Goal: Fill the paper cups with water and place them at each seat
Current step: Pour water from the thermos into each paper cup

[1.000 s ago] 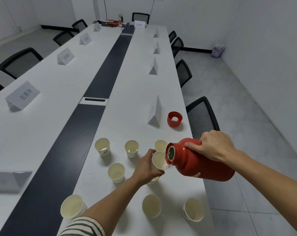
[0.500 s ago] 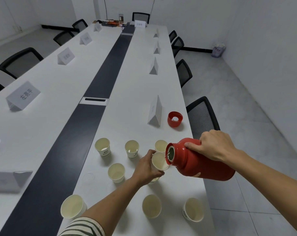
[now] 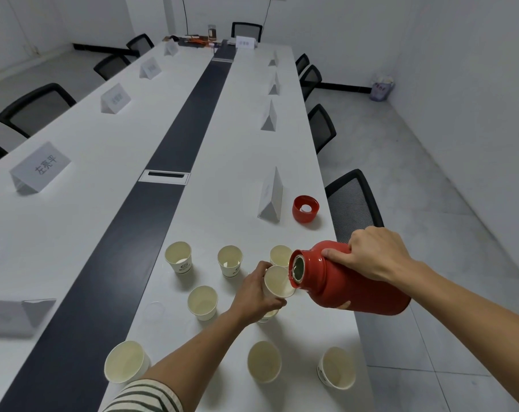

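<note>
My left hand [image 3: 256, 292] grips a white paper cup [image 3: 277, 282], lifted and tilted towards the mouth of a red thermos flask [image 3: 344, 281]. My right hand [image 3: 371, 252] holds the flask by its neck, tipped nearly level, with its open mouth at the cup's rim. Several more paper cups stand around on the white table [image 3: 231, 179]: one at the back left [image 3: 178, 257], one beside it [image 3: 230, 260], one in the middle [image 3: 202, 302], and others at the near edge [image 3: 264, 365]. The flask's red lid [image 3: 305, 208] lies upside down by a name card [image 3: 271, 196].
Folded name cards [image 3: 39, 168] mark the seats along both sides of the long table. Black mesh chairs [image 3: 353, 203] line the right edge and the left side [image 3: 35, 108]. A dark strip [image 3: 175, 138] with a cable hatch [image 3: 164, 176] runs down the middle.
Hardly anything has moved; the flask stays tipped at the cup that my left hand holds up.
</note>
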The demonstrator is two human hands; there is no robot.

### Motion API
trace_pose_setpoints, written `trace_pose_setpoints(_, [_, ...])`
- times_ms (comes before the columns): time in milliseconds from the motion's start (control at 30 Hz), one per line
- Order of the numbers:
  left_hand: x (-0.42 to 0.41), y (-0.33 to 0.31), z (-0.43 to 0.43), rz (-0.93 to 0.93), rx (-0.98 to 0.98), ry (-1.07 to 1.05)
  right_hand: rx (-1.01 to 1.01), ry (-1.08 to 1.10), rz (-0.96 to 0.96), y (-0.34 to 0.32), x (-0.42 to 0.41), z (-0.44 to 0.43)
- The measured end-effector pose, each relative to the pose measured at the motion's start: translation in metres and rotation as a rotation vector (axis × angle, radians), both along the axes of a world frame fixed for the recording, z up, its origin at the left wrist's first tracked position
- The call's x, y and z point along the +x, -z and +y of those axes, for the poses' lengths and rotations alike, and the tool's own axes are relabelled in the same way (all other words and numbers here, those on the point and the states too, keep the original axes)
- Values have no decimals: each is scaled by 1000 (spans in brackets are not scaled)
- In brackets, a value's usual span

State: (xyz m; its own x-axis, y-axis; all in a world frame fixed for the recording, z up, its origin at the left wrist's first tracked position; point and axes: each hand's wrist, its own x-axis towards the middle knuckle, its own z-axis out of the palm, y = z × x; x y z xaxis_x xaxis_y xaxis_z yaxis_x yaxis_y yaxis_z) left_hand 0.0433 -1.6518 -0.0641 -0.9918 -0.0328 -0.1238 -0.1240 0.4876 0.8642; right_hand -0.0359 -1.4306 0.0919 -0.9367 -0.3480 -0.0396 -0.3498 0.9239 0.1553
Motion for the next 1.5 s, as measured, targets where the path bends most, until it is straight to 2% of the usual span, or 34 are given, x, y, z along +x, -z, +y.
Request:
trace_pose_setpoints(667, [-1, -3, 2, -15, 13, 5, -33, 4, 28, 4, -4, 6])
trace_pose_setpoints(867, [-1, -8, -1, -26, 96, -82, -277, 69, -44, 26, -13, 24])
trace_pose_setpoints(1000, [-4, -21, -11, -28, 148, -142, -536, 141, -98, 49, -15, 31])
trace_pose_setpoints(1233, [-3, -35, -59, 9, 52, -332, -871, 430, -124, 109, -6, 28])
trace_pose_setpoints(1500, [28, -17, -131, -66, -193, -517, -1072, 657, -141, 152, 10, 17])
